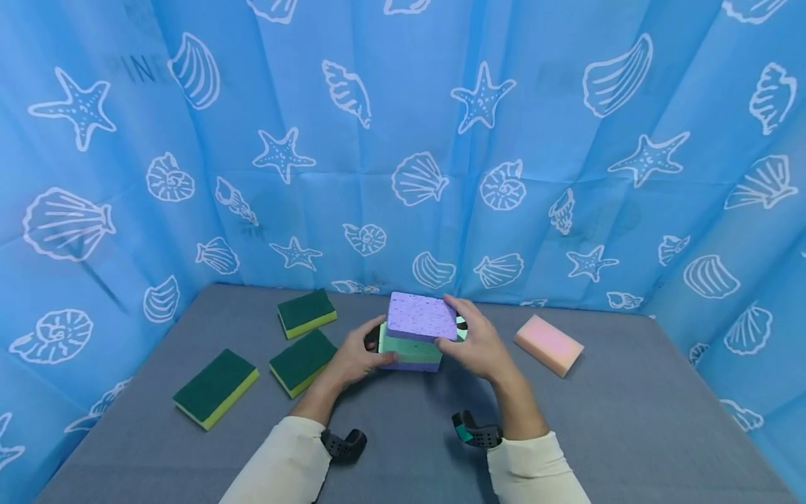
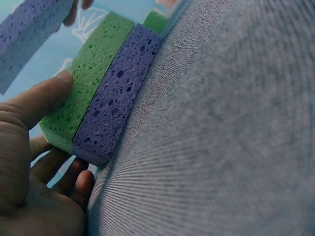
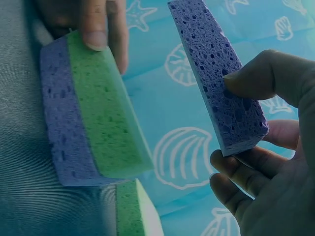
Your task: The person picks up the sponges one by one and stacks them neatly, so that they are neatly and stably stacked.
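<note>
A purple sponge point(image 1: 420, 315) is in my right hand point(image 1: 481, 343), pinched between thumb and fingers at its right end. It hangs above a two-sponge stack; a gap shows in the right wrist view. In that stack a green sponge point(image 2: 93, 64) lies on another purple sponge point(image 2: 120, 88), which rests on the table. My left hand point(image 1: 359, 353) grips the stack's left end, its thumb on the green sponge's near side and its fingers around the far side. Behind the stack, another green sponge point(image 3: 133, 211) is partly hidden.
Several dark green and yellow scouring sponges lie at the left: one near the front point(image 1: 216, 388), one in the middle point(image 1: 304, 362), one further back point(image 1: 307, 313). A pinkish-orange sponge point(image 1: 549, 345) lies at the right. Behind the grey table point(image 1: 630, 420) hangs a blue shell-patterned curtain point(image 1: 378, 140).
</note>
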The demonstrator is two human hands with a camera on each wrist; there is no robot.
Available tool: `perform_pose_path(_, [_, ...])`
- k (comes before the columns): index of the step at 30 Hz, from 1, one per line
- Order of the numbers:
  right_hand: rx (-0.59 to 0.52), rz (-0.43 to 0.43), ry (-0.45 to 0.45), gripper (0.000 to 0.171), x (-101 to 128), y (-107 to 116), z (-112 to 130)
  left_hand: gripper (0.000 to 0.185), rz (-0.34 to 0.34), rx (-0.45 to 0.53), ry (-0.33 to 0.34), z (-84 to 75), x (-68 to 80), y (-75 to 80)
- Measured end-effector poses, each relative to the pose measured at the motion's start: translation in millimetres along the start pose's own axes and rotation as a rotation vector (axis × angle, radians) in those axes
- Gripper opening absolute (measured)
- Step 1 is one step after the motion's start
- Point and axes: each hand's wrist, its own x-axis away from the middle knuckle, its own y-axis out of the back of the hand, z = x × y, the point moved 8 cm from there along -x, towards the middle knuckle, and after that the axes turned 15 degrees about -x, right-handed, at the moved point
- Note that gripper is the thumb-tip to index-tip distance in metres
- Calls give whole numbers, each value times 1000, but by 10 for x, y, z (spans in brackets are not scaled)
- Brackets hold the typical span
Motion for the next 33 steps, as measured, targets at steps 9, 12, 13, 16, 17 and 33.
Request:
perform_pose_path(9, [-4, 35, -57, 77, -29, -126, -131, 82, 0, 1, 16, -10, 23, 14])
perform_pose_path(12, [12, 45, -58, 77, -32, -158, -152, 82, -11, 0, 9, -21, 27, 20])
perform_pose_path(13, [18, 48, -62, 77, -33, -168, -163, 83, -15, -3, 3, -22, 26, 20])
perform_pose_path(16, [43, 53, -79, 77, -29, -191, -192, 83, -25, -10, -7, -28, 21, 21])
perform_pose_path(17, [50, 53, -86, 76, -28, -196, -203, 83, -28, -14, -10, -29, 19, 21])
perform_pose_path(33, [117, 84, -123, 74, -15, -267, -269, 87, -18, -25, -3, -20, 5, 3])
